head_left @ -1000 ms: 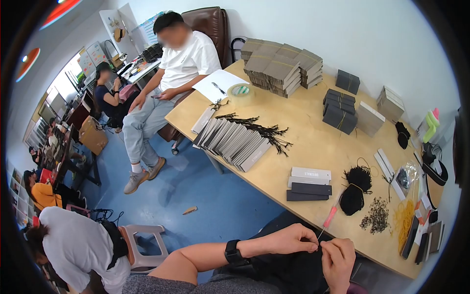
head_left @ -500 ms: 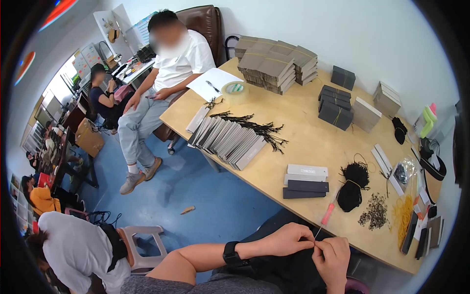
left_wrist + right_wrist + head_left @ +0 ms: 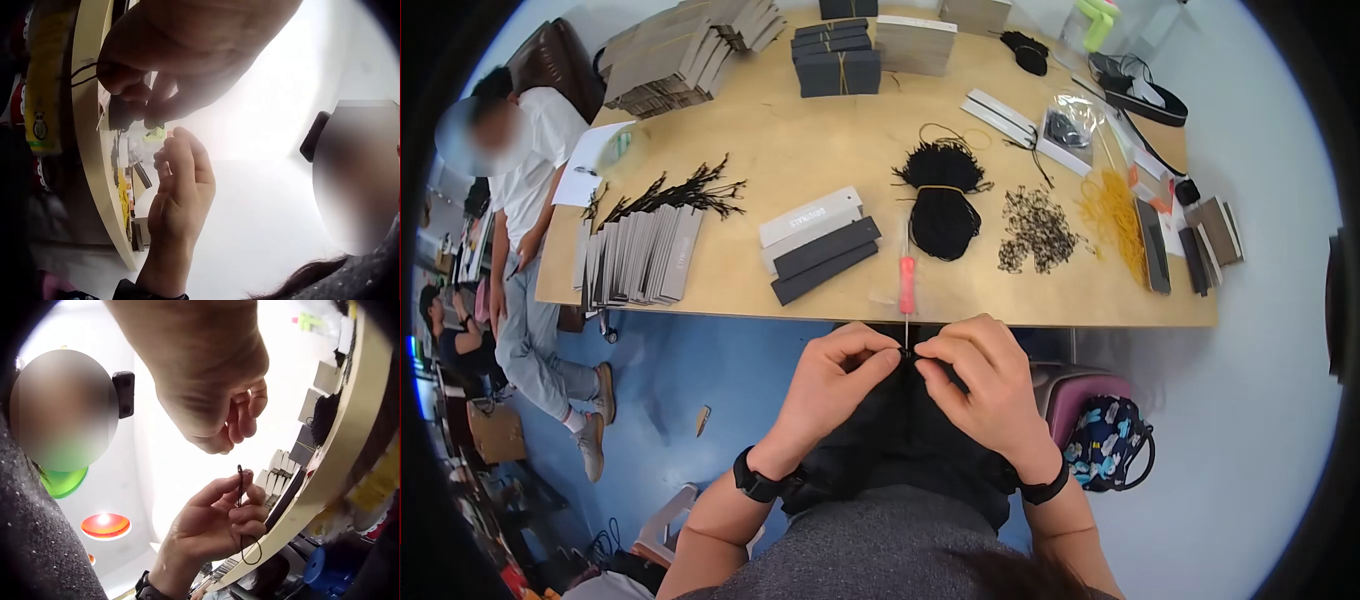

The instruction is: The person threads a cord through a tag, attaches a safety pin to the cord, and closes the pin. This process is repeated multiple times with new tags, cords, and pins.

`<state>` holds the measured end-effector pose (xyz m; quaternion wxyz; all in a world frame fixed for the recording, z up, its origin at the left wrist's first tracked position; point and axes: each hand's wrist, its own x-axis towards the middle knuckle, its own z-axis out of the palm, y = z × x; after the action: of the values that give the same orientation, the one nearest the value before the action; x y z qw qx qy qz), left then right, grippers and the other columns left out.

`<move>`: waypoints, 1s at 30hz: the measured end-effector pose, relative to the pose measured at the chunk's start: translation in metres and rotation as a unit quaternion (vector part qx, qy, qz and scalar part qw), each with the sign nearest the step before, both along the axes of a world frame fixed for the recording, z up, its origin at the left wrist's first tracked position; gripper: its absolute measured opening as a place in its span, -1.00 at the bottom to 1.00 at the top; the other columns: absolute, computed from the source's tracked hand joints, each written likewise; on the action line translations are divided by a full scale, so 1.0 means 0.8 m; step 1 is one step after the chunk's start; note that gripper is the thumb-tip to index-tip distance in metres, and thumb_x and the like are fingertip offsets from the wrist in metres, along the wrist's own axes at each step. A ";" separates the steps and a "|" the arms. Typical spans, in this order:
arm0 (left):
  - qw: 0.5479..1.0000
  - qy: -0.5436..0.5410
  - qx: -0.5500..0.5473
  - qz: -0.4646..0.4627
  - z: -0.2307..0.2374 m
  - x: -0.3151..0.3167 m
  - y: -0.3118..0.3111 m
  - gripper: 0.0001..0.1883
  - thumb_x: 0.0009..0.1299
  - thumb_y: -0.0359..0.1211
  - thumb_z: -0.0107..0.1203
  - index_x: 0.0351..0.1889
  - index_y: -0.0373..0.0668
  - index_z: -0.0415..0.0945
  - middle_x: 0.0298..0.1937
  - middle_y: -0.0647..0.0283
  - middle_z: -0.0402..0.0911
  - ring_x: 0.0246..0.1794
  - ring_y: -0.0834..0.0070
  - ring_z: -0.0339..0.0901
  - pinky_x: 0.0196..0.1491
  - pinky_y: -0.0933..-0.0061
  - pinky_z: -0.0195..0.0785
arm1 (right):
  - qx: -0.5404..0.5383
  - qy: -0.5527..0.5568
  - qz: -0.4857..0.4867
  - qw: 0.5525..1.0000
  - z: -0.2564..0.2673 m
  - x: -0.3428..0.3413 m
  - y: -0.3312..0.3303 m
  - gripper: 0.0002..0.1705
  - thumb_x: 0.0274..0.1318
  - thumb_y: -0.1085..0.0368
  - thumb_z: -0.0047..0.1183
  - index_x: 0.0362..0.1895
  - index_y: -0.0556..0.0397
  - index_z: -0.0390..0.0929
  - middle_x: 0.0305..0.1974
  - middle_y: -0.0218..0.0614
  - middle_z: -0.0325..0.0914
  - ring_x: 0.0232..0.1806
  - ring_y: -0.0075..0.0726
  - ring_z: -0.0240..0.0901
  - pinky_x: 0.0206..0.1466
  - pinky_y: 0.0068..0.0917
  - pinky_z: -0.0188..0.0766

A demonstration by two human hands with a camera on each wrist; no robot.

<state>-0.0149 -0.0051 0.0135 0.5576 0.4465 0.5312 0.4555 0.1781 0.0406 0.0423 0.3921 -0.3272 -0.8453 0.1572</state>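
Pinched between the left hand's (image 3: 828, 385) thumb and fingers is a thin black cord (image 3: 240, 490); beside it the right hand's (image 3: 985, 385) fingers are bent, holding what I cannot tell. Just beyond lies a red-handled tool (image 3: 907, 285) at the wooden table's (image 3: 830, 140) edge; leftward, past blue floor (image 3: 730, 375), sits a person (image 3: 545, 130).

Table (image 3: 825, 135): 2 black cord bundles (image 3: 944, 222), pink-handled tool (image 3: 907, 285), yellow bands (image 3: 1113, 220), tags (image 3: 640, 258).

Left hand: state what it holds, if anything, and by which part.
The left hand pinches a thin, black, looped cord near one end, leaving the other end's loop free.
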 end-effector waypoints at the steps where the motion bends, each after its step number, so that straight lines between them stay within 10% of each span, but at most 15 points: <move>1: 0.999 -0.033 -0.002 -0.001 0.000 0.000 0.001 -0.91 0.42 -0.52 0.20 -0.20 -0.36 0.66 -0.21 0.33 0.60 -0.20 0.66 0.49 -0.12 0.62 0.32 | 0.007 0.007 0.017 1.000 -0.001 -0.001 -0.001 -0.72 -0.09 0.43 0.35 -0.23 0.01 0.59 -0.32 -0.36 0.48 -0.30 -0.21 0.48 -0.23 -0.31 0.38; 21: 0.994 0.093 0.054 0.002 0.001 0.006 0.000 -0.85 0.39 -0.50 0.25 -0.12 -0.31 0.72 -0.33 0.36 0.55 -0.32 0.67 0.40 -0.27 0.61 0.23 | -0.072 -0.025 -0.030 0.997 -0.022 -0.012 -0.003 -0.80 -0.08 0.45 0.29 -0.37 0.04 0.51 -0.40 -0.33 0.44 -0.37 -0.22 0.48 -0.27 -0.37 0.39; 23: 1.000 0.016 0.013 -0.006 -0.002 0.004 0.001 -0.84 0.40 -0.51 0.24 -0.09 -0.32 0.71 -0.35 0.40 0.50 -0.36 0.67 0.36 -0.29 0.60 0.21 | -0.294 0.085 -0.014 0.952 -0.021 -0.012 -0.005 -0.83 -0.03 0.45 0.26 -0.35 0.09 0.51 -0.42 -0.37 0.46 -0.44 -0.41 0.47 -0.31 -0.49 0.38; 30: 0.983 -0.154 -0.087 -0.050 0.003 -0.003 0.001 -0.79 0.46 -0.44 0.21 0.00 -0.27 0.70 -0.37 0.49 0.44 -0.37 0.73 0.29 -0.29 0.65 0.17 | -0.491 0.181 0.045 0.851 -0.025 0.013 0.004 -0.90 0.10 0.42 0.20 -0.35 0.12 0.52 -0.46 -0.54 0.46 -0.42 -0.68 0.37 -0.28 -0.63 0.33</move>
<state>-0.0174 -0.0039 0.0156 0.6916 0.3467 0.4534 0.4425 0.1887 0.0442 0.0224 0.3194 -0.4039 -0.5860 0.6257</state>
